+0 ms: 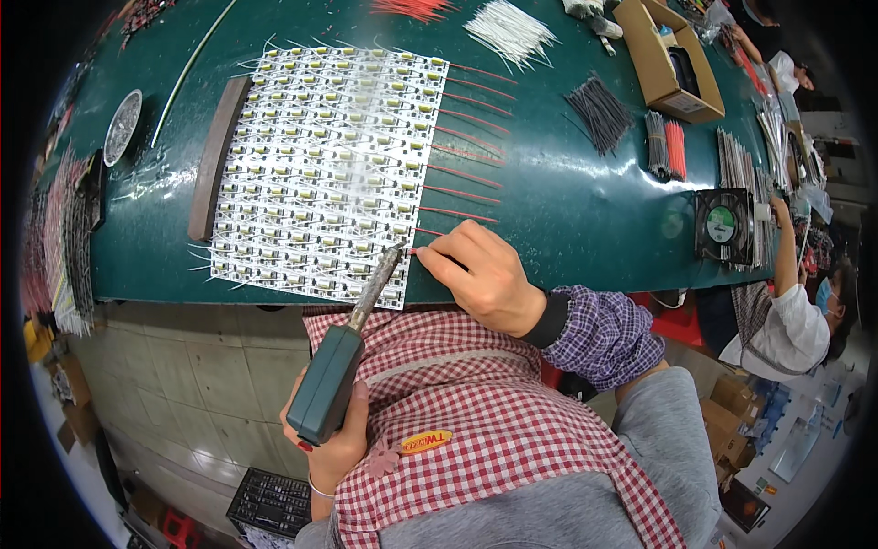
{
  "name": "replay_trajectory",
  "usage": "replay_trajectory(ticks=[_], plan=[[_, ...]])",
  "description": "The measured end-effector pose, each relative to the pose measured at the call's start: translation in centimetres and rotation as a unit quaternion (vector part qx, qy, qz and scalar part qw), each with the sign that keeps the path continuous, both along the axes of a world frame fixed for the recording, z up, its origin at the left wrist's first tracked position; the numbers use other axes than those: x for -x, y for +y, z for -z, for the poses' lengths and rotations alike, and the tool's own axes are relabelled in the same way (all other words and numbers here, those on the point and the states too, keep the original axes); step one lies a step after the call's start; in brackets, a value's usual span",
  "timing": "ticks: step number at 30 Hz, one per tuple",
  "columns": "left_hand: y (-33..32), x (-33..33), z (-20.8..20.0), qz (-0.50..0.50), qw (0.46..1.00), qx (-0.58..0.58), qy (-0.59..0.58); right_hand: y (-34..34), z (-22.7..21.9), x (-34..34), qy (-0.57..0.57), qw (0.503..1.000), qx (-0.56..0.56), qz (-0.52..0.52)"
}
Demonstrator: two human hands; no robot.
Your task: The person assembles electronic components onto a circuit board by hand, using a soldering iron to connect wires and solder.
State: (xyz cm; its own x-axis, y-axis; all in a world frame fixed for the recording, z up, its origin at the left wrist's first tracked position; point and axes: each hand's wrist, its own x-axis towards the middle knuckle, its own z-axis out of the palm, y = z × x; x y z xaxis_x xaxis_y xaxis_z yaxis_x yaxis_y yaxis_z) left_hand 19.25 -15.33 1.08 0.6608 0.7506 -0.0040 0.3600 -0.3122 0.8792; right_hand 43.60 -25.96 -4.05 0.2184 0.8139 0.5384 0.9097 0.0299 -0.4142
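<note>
A white circuit-board panel with rows of small components lies near the table's front edge. Red wires stick out in a row along its right side. My left hand is closed round the dark green handle of a soldering iron. The iron's metal tip reaches the panel's right edge, low down; whether it touches a pad I cannot tell. Just right of the tip, my right hand pinches a short red wire against that edge. Most of this wire is hidden by the fingers.
A dark bar lies along the panel's left side, with a small round dish beyond. White wires, black wires, a cardboard box and a small fan occupy the table's right part. A co-worker sits far right.
</note>
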Motion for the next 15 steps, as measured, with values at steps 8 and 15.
replay_trajectory(ticks=[8,15], plan=[[0.15,-0.35,-0.31,0.032,0.999,0.023,0.006,-0.02,0.03,0.11,-0.002,1.000,-0.002,-0.004],[0.20,-0.39,-0.26,0.049,0.999,0.002,0.011,-0.04,0.08,0.08,-0.003,1.000,0.003,-0.007]])
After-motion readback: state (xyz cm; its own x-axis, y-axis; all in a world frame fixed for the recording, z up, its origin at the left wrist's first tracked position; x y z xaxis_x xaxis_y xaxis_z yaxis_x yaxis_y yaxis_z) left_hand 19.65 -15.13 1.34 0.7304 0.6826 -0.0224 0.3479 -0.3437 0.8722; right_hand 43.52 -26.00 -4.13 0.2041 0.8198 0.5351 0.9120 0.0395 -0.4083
